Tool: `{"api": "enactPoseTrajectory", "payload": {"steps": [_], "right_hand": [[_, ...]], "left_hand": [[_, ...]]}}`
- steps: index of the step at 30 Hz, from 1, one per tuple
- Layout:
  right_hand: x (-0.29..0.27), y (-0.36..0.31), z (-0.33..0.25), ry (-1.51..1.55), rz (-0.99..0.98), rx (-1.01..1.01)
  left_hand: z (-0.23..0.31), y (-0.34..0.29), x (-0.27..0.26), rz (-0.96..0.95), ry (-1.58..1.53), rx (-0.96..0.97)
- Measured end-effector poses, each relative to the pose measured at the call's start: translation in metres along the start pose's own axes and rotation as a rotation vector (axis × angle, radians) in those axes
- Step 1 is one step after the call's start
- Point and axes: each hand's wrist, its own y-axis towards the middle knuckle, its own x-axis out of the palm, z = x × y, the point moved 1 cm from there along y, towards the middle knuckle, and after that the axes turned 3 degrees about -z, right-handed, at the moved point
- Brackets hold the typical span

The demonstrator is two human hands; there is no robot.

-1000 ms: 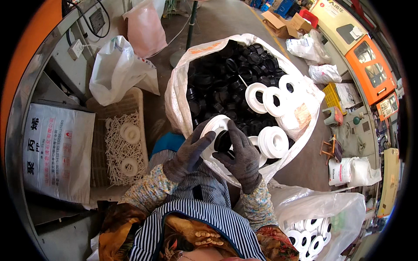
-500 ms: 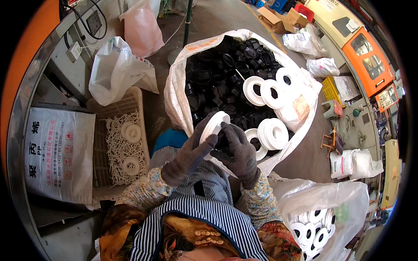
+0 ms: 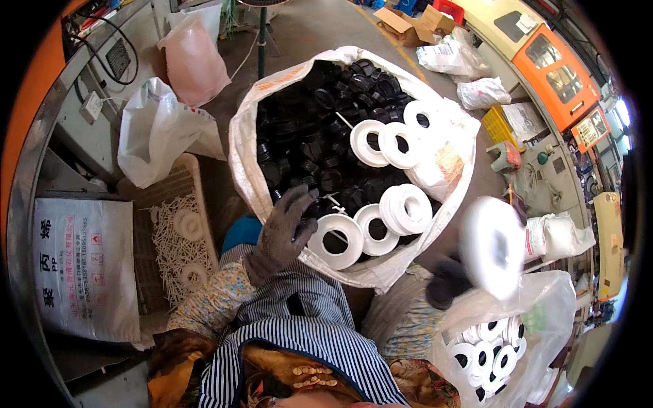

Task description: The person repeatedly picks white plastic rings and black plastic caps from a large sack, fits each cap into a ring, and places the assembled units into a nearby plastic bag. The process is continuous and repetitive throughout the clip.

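My left hand (image 3: pixel 280 234), in a dark grey glove, is open at the near left edge of a big white woven sack (image 3: pixel 239 156). Its fingers are curved and apart, with nothing visible between them. Beside its thumb a white plastic ring (image 3: pixel 315 239) lies on black plastic caps (image 3: pixel 320 146). Off to the right my gloved right hand (image 3: pixel 449 282) grips another white ring (image 3: pixel 476 238). Both are smeared by motion, and the ring hides part of the fingers. Below them, a clear plastic bag (image 3: pixel 544 299) holds several white rings (image 3: pixel 481 357).
Several more white rings (image 3: pixel 368 160) lie on the sack's right side. At left are a crate (image 3: pixel 207 217) of thin white sticks, a printed bag (image 3: pixel 88 272) and a white plastic bag (image 3: pixel 146 136). A small stool and white bags (image 3: pixel 571 234) stand at right.
Both hands were together over the sack's near edge, holding a white ring. They have parted: my right hand has swung right with a ring, and my left has opened. The view has shifted slightly.
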Motion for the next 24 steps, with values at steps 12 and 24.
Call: {"api": "enactPoseTrajectory", "payload": {"steps": [12,24], "right_hand": [[-0.049,0.029,-0.079,-3.832,0.778,1.058],[-0.127,0.076,-0.211,-3.729,0.224,1.834]], "left_hand": [[-0.081,0.172,0.164,0.229,-0.955,-0.792],[-0.058,0.027,0.028,0.371,-1.378,-0.736]]}}
